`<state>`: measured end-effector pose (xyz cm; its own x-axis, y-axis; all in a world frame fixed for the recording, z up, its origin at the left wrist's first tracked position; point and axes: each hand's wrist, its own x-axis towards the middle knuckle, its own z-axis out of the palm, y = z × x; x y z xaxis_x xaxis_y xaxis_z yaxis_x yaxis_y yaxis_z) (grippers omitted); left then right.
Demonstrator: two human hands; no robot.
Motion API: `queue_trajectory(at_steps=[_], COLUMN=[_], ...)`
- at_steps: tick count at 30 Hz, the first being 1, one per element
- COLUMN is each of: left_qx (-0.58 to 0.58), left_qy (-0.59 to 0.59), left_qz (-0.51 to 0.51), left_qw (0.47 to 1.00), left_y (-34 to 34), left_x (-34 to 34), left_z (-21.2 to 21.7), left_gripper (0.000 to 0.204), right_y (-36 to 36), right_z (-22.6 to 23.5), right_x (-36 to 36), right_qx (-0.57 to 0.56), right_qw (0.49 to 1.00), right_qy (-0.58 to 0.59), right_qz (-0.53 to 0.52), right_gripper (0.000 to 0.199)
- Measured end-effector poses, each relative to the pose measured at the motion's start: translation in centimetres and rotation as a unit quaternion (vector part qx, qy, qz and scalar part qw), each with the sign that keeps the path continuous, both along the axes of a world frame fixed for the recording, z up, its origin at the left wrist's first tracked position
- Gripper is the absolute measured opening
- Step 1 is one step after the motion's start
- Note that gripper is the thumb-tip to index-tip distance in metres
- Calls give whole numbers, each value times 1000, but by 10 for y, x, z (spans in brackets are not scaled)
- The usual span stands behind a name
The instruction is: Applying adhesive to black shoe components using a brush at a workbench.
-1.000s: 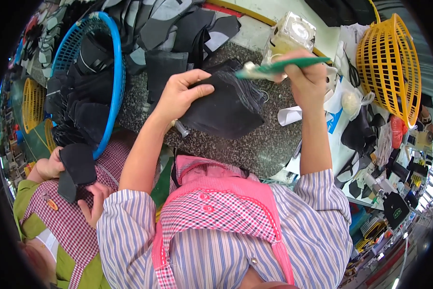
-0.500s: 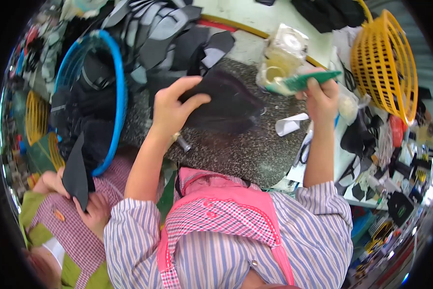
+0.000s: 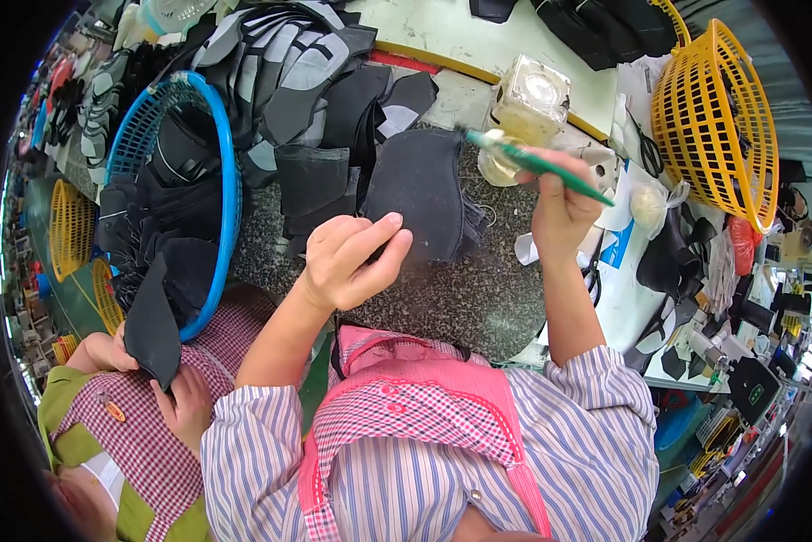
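Note:
My left hand (image 3: 347,262) rests with curled fingers on the near edge of a black fabric piece (image 3: 419,194) lying on the speckled stone worktop (image 3: 460,298). My right hand (image 3: 559,203) is raised beside it, gripping a green-handled brush (image 3: 537,164) whose bristle end points toward a clear glue jar (image 3: 528,99) at the back. The jar stands just beyond the fabric piece.
A blue basket (image 3: 202,181) full of black pieces sits at the left, with more cut pieces (image 3: 315,81) piled behind. A yellow basket (image 3: 713,108) stands at the right. At lower left, a co-worker's hands (image 3: 184,397) hold a black piece (image 3: 153,325).
My left hand slid back to the near edge of the black piece, which now lies flatter. My right hand swung the brush tip over toward the jar.

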<state>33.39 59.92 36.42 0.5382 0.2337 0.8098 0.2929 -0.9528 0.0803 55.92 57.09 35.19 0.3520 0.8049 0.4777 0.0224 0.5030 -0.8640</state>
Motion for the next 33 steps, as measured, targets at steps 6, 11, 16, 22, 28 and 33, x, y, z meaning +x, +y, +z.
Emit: queue_trajectory(at_steps=[6, 11, 16, 22, 28, 33], left_qx=[7, 6, 5, 12, 25, 33], left_qy=[-1, 8, 4, 1, 14, 12], left_qz=[3, -7, 1, -6, -9, -12], left_qw=[1000, 1000, 1000, 1000, 1000, 999], left_y=[-2, -7, -7, -11, -6, -12], left_x=[-5, -1, -3, -1, -3, -6], left_z=[-4, 2, 3, 6, 10, 12], left_gripper=[18, 17, 17, 17, 16, 17], right_y=[-19, 2, -6, 6, 9, 28], right_z=[11, 12, 12, 6, 26, 5], right_x=[11, 4, 15, 16, 24, 26], right_qx=[50, 9, 7, -180, -96, -188], right_qw=[975, 999, 987, 982, 978, 974], right_qy=[50, 6, 21, -51, 184, 93], right_qz=[213, 47, 160, -4, 8, 91], right_gripper=[11, 12, 11, 7, 10, 8])
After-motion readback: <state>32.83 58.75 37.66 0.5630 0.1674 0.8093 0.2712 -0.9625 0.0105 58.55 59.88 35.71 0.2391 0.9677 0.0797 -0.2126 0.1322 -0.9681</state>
